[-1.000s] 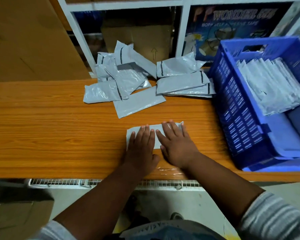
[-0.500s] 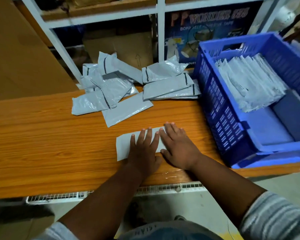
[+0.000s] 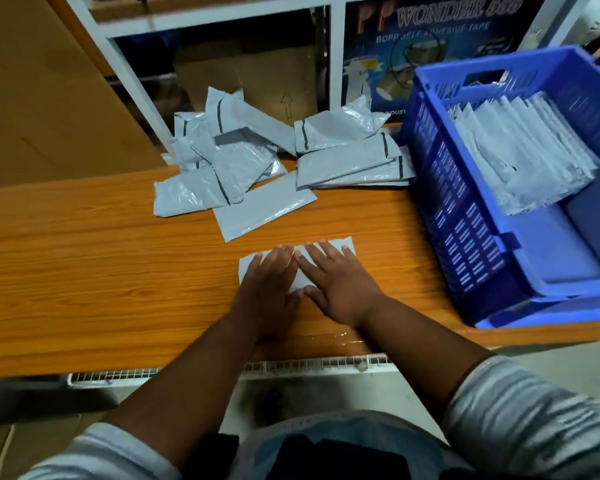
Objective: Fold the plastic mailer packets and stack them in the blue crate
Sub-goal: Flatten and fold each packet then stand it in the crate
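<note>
Roughly midway, flat-fingered hands, left [image 3: 269, 289] and right [image 3: 340, 285], press one packet [image 3: 347, 244]; a stack [image 3: 520, 150] fills the crate [image 3: 465, 237], a pile [image 3: 257, 168] waits.

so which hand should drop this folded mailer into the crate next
Probably the right hand. Both hands press the folded mailer flat, but the blue crate sits on the right, so the left hand would have to cross over.

Folded grey mailer [image 3: 343, 244] lies flat; loose mailers [image 3: 257, 168] heaped behind (crumpled); blue crate [image 3: 465, 237] holds a stack [image 3: 520, 154].
</note>
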A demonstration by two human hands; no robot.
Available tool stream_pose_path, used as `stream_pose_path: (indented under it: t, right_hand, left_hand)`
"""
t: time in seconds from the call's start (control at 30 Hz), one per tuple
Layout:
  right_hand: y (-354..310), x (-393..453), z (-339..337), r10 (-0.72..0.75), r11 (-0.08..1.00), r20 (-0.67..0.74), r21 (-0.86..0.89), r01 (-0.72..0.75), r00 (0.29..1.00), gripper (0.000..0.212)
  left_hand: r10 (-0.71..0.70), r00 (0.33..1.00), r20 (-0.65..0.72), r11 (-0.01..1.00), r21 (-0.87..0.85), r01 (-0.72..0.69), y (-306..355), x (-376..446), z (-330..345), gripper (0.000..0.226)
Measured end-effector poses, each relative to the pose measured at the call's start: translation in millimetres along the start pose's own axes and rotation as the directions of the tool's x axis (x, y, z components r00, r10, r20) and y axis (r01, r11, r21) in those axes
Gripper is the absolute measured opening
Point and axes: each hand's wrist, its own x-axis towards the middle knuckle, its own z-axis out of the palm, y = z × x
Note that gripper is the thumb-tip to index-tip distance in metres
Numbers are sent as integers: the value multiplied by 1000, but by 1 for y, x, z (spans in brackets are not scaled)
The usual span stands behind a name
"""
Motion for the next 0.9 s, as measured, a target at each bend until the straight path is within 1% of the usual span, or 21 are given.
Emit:
stream_pose_path:
  t: [0.07, 0.17, 0.23, 0.27, 0.3, 0.33, 0.37, 0.4, 0.43, 0.47, 0.5, 0.57, 0.6, 0.67, 0.7, 0.77, 0.83, 0.9]
  right_hand:
    - [17, -9, 0, 67, 997, 31, -46, -65, 997, 78]
    - [36, -30, -3, 165, 986, 52, -31, -164, 985, 86]
    - [41, -39, -12, 234, 972, 70, -12, -234, 970, 88]
    - [39, -39, -16, 256, 966, 52, 3, -257, 965, 88]
    - [33, -37, -21, 249, 968, 19, 8, -250, 968, 87]
    - [24, -30, -25, 198, 980, -5, -1, -198, 980, 85]
    - [12, -20, -27, 109, 994, -14, -15, -109, 994, 83]
    - [0, -7, -25, 13, 1000, -9, -23, -13, 1000, 82]
    - [-11, 5, -23, -54, 998, 13, -10, 54, 998, 83]
    - [-18, 14, -19, -75, 997, 44, 9, 74, 996, 84]
    - [-19, 19, -14, -66, 998, 65, 9, 66, 996, 83]
    - [-5, 14, -7, -15, 999, 69, -41, 18, 998, 82]
    - [7, 6, -6, 24, 998, 63, -51, -21, 998, 83]
    - [29, -14, -9, 118, 993, 54, -36, -116, 992, 90]
    - [39, -22, -11, 160, 987, 65, -29, -158, 985, 93]
    - [48, -32, -18, 205, 979, 99, -17, -204, 974, 97]
    - [38, -29, -26, 192, 981, 69, -15, -191, 979, 98]
    - [16, -13, -34, 87, 996, 26, -30, -87, 996, 97]
  left_hand:
    - [-69, 996, 51, 997, 30, 68, -25, -18, 6, 84]
    - [-203, 975, 92, 979, 28, 201, -53, -41, 7, 96]
    - [-242, 965, 100, 970, 25, 241, -59, -47, 2, 103]
    - [-248, 965, 88, 969, 24, 247, -57, -46, -1, 105]
    - [-230, 970, 73, 973, 17, 230, -52, -42, -5, 105]
    - [-177, 983, 56, 984, -4, 178, -43, -35, -8, 104]
    - [-102, 994, 32, 995, -21, 102, -31, -26, -9, 101]
    - [-33, 999, 18, 999, -34, 34, -18, -16, -10, 97]
    - [-5, 999, 34, 999, -45, 6, -7, -6, -11, 95]
    - [-15, 997, 70, 999, -45, 18, -1, 1, -11, 94]
    - [-42, 994, 101, 999, -28, 45, -1, 3, -11, 95]
    - [-81, 990, 117, 997, -1, 82, -17, -9, -4, 98]
    - [-101, 988, 113, 995, -13, 104, -31, -21, -1, 100]
    - [-195, 976, 102, 980, -12, 197, -60, -45, 2, 101]
    - [-239, 966, 99, 971, 5, 240, -71, -54, 2, 101]
    - [-278, 956, 94, 960, 3, 279, -78, -61, -4, 102]
    - [-264, 960, 88, 963, -30, 268, -70, -56, -11, 106]
    - [-156, 986, 60, 986, -41, 159, -49, -39, -18, 104]
